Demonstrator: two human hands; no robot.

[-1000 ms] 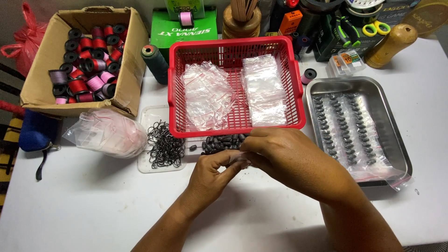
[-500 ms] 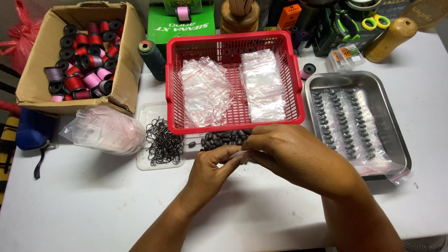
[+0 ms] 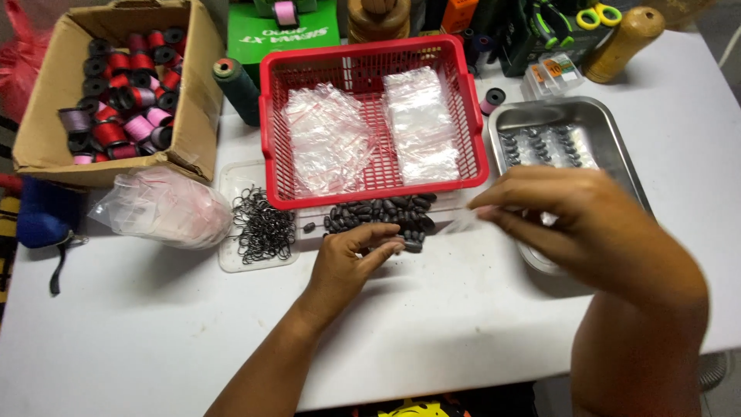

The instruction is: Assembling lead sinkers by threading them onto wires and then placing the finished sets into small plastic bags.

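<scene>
My left hand (image 3: 351, 259) rests on the white table (image 3: 154, 332), fingers curled at the front of a pile of small dark oval sinkers (image 3: 382, 214); whether it grips one I cannot tell. My right hand (image 3: 575, 220) hovers over the left edge of a metal tray (image 3: 617, 135), pinching a small clear plastic bag (image 3: 463, 222) between thumb and fingers. The tray holds rows of filled small bags. Behind the sinkers stands a red plastic basket (image 3: 370, 58) with two heaps of empty clear bags (image 3: 421, 127).
A clear tray of black wire hooks (image 3: 262, 224) lies left of the sinkers, beside a pinkish plastic bag (image 3: 158, 208). A cardboard box of thread spools (image 3: 116, 93) sits far left. A green thread cone (image 3: 235, 89), scissors (image 3: 598, 14) and a wooden bottle (image 3: 621, 35) stand at the back.
My hands have parted. The right hand moved right toward the metal tray with the small bag, and the left hand reached forward to the sinker pile.
</scene>
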